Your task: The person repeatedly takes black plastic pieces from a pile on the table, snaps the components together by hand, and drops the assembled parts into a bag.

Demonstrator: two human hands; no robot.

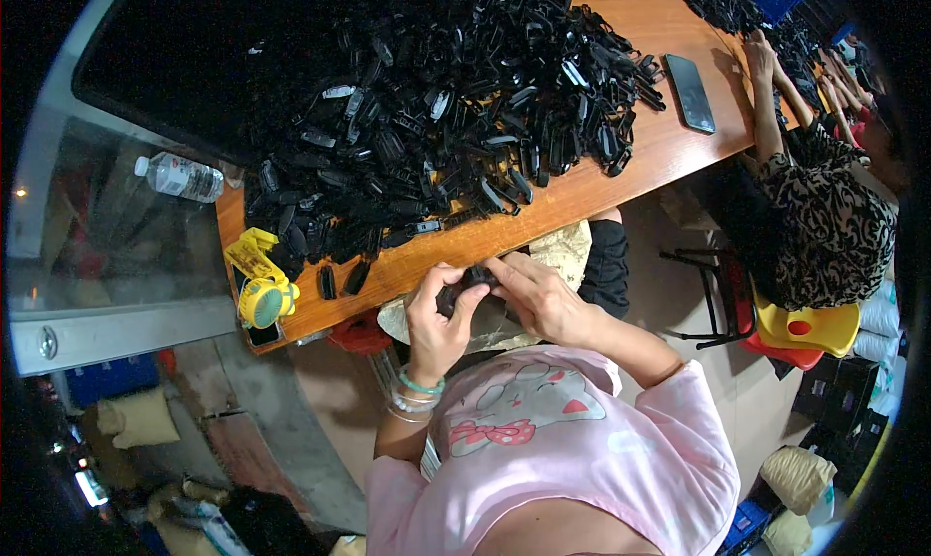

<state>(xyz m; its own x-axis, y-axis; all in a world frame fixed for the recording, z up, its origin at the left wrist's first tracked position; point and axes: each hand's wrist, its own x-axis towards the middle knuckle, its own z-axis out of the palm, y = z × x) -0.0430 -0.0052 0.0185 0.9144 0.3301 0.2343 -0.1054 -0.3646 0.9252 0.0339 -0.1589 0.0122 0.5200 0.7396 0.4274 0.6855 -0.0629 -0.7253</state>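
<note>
Between my two hands, just off the table's near edge, is a small black plastic part (474,279); its exact kind is partly hidden by my fingers. My left hand (436,314), with beaded bracelets at the wrist, is closed around its left side. From the right, the fingers of my right hand (539,296) press on the same part. A large heap of similar black plastic pieces (417,129) covers much of the wooden table (621,192). Two loose black pieces (341,281) lie near the edge, left of my hands.
At the table's left corner stands a yellow handheld fan (264,289). A clear plastic bottle (180,177) lies beyond it. A phone (690,93) rests right of the heap. Another person (824,217) works at the right, near a yellow stool (807,325).
</note>
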